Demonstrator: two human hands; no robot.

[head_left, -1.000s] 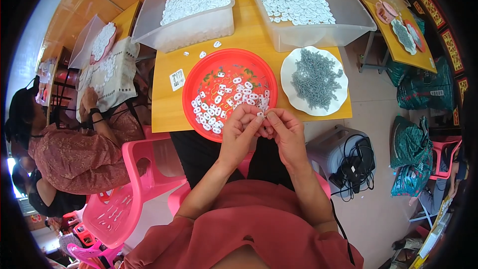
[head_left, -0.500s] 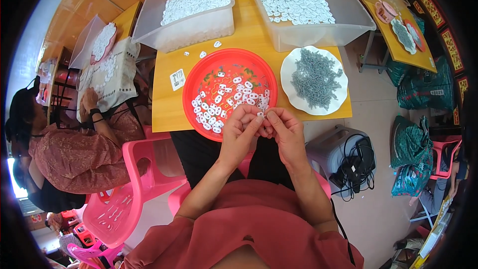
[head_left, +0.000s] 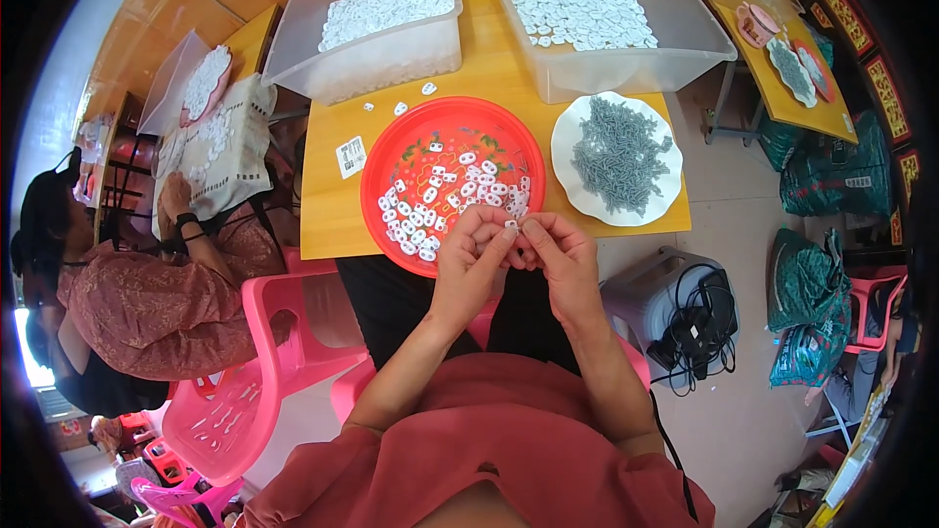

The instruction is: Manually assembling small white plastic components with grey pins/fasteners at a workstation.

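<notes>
Small white piece [head_left: 511, 224] sits right at the fingertips, between the two hands, in front of the near right rim of the red tray [head_left: 469, 117] with more white pieces [head_left: 416, 218] in it. Left hand [head_left: 473, 252] has thumb and curled forefinger closed on the piece, no visible gap; right hand [head_left: 561, 252] has thumb and forefinger drawn together just beside it, can't tell if they grip it too. White plate [head_left: 569, 152] of thin grey pieces [head_left: 626, 156] is near, right of the tray on the yellow table [head_left: 333, 215].
</notes>
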